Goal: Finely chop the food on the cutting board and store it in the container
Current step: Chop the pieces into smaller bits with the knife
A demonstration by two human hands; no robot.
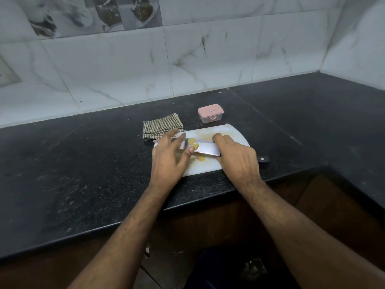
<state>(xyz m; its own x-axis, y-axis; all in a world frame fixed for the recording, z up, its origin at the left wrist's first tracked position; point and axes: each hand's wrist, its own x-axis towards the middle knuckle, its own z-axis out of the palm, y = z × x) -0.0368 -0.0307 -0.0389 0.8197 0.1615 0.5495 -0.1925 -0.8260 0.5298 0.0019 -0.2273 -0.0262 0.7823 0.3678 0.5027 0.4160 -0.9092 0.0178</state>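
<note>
On the white cutting board (227,132), you're gripping the cleaver (206,148) in your right hand (237,157), your left hand (169,154) flattening loose fingers on its blade, steadying it over yellow ginger pieces (192,143); the lidded pink container (210,113) is waiting just behind on the bench (83,163).

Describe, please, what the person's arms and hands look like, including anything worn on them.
Both forearms are bare to the frame's bottom edge, with no sleeves in view. The left hand and right hand wear no gloves; no watch, bracelet or ring shows.
</note>
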